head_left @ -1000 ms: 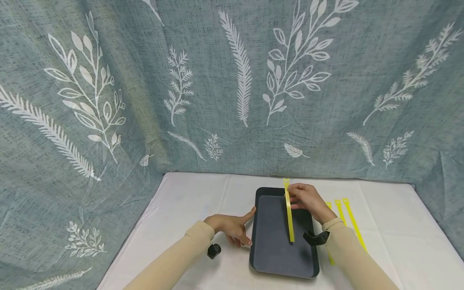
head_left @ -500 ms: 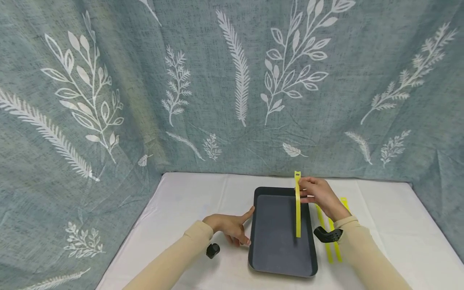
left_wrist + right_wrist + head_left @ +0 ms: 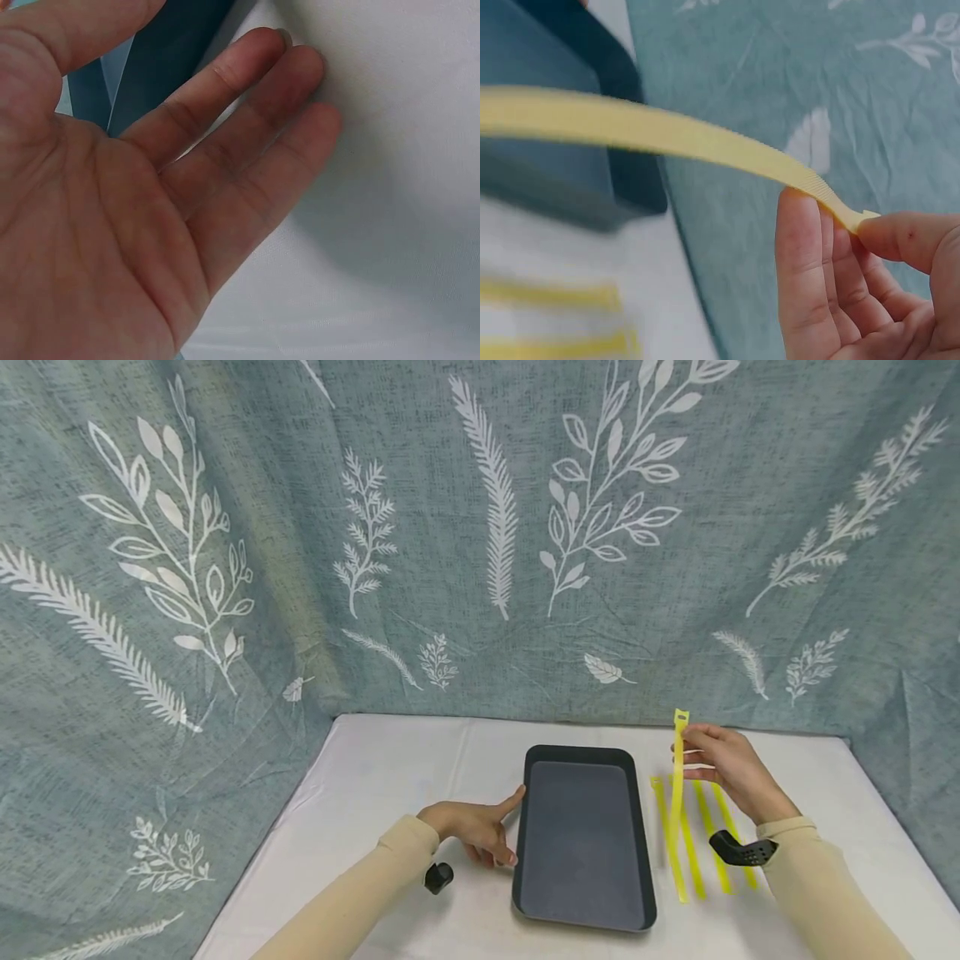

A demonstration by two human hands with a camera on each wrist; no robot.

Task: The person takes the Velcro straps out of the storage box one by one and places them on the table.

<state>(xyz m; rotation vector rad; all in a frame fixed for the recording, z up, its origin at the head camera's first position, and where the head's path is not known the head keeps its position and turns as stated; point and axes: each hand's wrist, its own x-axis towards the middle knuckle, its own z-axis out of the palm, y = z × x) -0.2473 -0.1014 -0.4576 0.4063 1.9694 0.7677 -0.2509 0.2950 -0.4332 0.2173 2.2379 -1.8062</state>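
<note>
Pinched upright in right hand (image 3: 731, 772): yellow strap (image 3: 677, 777).

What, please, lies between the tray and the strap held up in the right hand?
In the head view, only bare white tablecloth separates the tray from the held strap; the other straps lie under and right of it.

Camera positions: one on my head, one on each of my wrists.

Head view: high, facing forward and down over the white table (image 3: 390, 777), taking in both my arms and the leaf-print curtain (image 3: 480, 527). Left wrist view: very close, along my left hand (image 3: 150, 195) to the tabletop. Right wrist view: very close, past my right hand (image 3: 855, 285) toward the curtain. All three share the dark tray (image 3: 581, 835).
</note>
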